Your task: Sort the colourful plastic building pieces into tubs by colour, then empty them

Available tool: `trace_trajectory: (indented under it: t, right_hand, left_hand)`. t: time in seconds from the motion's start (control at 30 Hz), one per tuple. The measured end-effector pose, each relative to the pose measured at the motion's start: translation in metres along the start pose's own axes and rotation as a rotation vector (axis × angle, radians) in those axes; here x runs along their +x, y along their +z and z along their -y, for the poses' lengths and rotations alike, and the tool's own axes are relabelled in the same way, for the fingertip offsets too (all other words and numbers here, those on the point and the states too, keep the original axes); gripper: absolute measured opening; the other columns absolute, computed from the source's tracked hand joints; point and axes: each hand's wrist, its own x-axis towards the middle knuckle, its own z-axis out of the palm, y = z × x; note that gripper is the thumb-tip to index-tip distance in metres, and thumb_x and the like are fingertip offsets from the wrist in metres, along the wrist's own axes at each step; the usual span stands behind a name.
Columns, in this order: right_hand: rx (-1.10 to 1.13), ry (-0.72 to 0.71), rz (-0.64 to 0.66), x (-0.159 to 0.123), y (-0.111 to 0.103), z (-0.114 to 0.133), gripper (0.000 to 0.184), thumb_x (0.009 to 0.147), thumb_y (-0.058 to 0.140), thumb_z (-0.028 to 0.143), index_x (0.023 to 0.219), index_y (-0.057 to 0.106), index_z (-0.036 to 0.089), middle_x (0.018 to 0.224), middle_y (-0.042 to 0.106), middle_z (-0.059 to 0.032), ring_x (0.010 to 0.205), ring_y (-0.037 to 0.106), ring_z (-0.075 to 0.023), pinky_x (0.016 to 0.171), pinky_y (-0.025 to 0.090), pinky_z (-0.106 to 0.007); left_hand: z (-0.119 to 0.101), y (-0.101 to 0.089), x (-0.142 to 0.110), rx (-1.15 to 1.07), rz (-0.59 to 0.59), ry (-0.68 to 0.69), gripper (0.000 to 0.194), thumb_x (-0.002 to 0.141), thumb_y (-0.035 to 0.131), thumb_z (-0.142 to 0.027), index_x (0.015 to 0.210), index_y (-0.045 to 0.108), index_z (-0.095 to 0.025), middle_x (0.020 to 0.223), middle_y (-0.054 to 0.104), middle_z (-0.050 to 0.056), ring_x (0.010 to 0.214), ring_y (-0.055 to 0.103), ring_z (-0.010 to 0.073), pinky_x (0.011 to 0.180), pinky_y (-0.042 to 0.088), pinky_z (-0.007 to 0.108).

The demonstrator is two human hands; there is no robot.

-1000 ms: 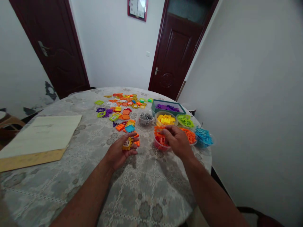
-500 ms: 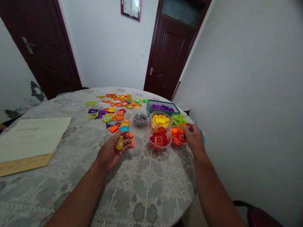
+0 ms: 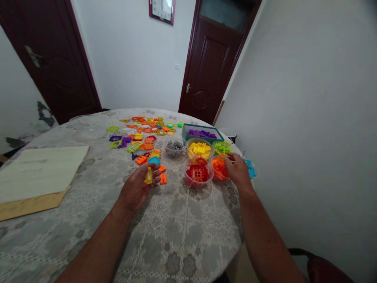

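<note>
My left hand [image 3: 136,189] is raised over the tablecloth with a yellow toothed plastic building piece [image 3: 148,176] held between thumb and fingers. Loose orange pieces [image 3: 163,179] lie just beyond its fingertips. My right hand [image 3: 238,171] is at the right side of a clear bowl of orange pieces [image 3: 219,167]. Its fingers are pinched on an orange piece [image 3: 223,155] at the bowl's rim, mostly hidden by the hand. Left of that bowl stands a bowl of red pieces [image 3: 198,173]. Behind are bowls of yellow pieces [image 3: 200,149] and light green pieces [image 3: 222,148].
Grey pieces [image 3: 175,146] fill another bowl. A green box [image 3: 184,131] holds purple pieces, and blue pieces [image 3: 250,169] sit right of my right hand. Mixed loose pieces [image 3: 147,146] spread over the table's middle. A paper sheet [image 3: 44,167] lies on cardboard at left.
My right hand has moved slightly left and lower over the orange bowl, carrying the orange piece. More of the blue pieces shows. My left hand stays nearly in place, its fingers curled a little more.
</note>
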Motion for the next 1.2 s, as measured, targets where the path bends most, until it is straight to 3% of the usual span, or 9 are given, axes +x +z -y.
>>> trace_trajectory:
  t: [0.1,0.23,0.4,0.53,0.7,0.83,0.97,1.07,1.2]
  right_hand:
    - [-0.066,-0.041,-0.036,-0.008,-0.003,0.004,0.046,0.094,0.048,0.037,0.126,0.073,0.014,0.124,0.075,-0.0159,0.105,0.071,-0.0278,0.098,0.055,-0.041]
    - [0.001,-0.081,-0.04,-0.03,0.0,0.026,0.041,0.096,0.048,0.036,0.121,0.074,0.017,0.122,0.075,-0.0149,0.107,0.07,-0.0284,0.099,0.054,-0.042]
    - [0.22,-0.373,0.209,-0.076,0.016,0.085,0.024,0.098,0.057,0.03,0.114,0.074,0.024,0.119,0.075,-0.0099,0.109,0.07,-0.0269,0.099,0.056,-0.043]
    - [0.348,-0.607,0.454,-0.113,0.04,0.129,0.027,0.098,0.061,0.02,0.122,0.069,0.027,0.125,0.07,-0.0102,0.106,0.069,-0.0245,0.092,0.06,-0.041]
    - [0.25,-0.678,0.504,-0.132,0.075,0.153,0.029,0.099,0.062,0.018,0.128,0.065,0.026,0.132,0.064,-0.0117,0.114,0.066,-0.025,0.094,0.059,-0.04]
    - [0.207,-0.634,0.437,-0.125,0.083,0.152,0.019,0.101,0.057,0.017,0.116,0.069,0.022,0.112,0.069,-0.01,0.102,0.066,-0.0237,0.091,0.056,-0.038]
    - [0.361,-0.398,0.383,-0.105,0.071,0.142,0.025,0.1,0.062,0.027,0.123,0.069,0.021,0.099,0.072,-0.0044,0.084,0.067,-0.0184,0.081,0.054,-0.032]
    - [0.42,-0.24,0.371,-0.08,0.056,0.129,0.037,0.098,0.062,0.034,0.132,0.066,0.02,0.093,0.072,-0.0019,0.077,0.068,-0.0169,0.074,0.053,-0.03]
    - [0.267,-0.226,0.249,-0.03,0.035,0.105,0.038,0.096,0.06,0.036,0.129,0.069,0.018,0.095,0.076,-0.0047,0.078,0.07,-0.019,0.077,0.055,-0.032]
  left_hand:
    - [0.002,-0.003,0.001,0.01,0.015,0.012,0.038,0.084,0.087,-0.045,0.106,0.074,-0.016,0.113,0.074,0.013,0.093,0.073,0.0208,0.076,0.064,0.03]
    - [0.006,-0.005,0.001,-0.03,0.036,0.003,0.044,0.086,0.083,-0.052,0.107,0.073,-0.015,0.117,0.075,0.016,0.097,0.074,0.0216,0.077,0.065,0.031]
    - [0.003,0.001,-0.004,-0.058,0.106,-0.072,0.057,0.089,0.074,-0.065,0.11,0.072,-0.012,0.12,0.075,0.02,0.098,0.075,0.0244,0.082,0.065,0.035]
    - [0.004,0.004,-0.008,-0.057,0.143,-0.06,0.059,0.086,0.076,-0.068,0.107,0.071,-0.013,0.116,0.077,0.018,0.102,0.076,0.027,0.086,0.065,0.038]
    - [0.007,0.001,-0.01,0.017,0.173,-0.026,0.06,0.078,0.082,-0.069,0.102,0.072,-0.015,0.111,0.077,0.014,0.099,0.075,0.0244,0.078,0.061,0.029]
    - [0.007,0.0,-0.01,0.113,0.207,-0.031,0.065,0.073,0.083,-0.073,0.101,0.072,-0.015,0.1,0.077,0.012,0.093,0.075,0.0249,0.079,0.061,0.032]
    - [0.005,0.002,-0.009,0.177,0.187,-0.033,0.063,0.078,0.078,-0.076,0.099,0.07,-0.017,0.1,0.078,0.013,0.094,0.075,0.0282,0.077,0.063,0.039]
    - [0.004,0.001,-0.006,0.234,0.063,0.055,0.061,0.08,0.074,-0.076,0.092,0.069,-0.016,0.098,0.077,0.012,0.087,0.074,0.0253,0.072,0.062,0.036]
    - [0.001,-0.005,0.0,0.368,-0.212,0.165,0.056,0.081,0.071,-0.073,0.088,0.069,-0.017,0.089,0.074,0.008,0.079,0.069,0.0217,0.065,0.058,0.032]
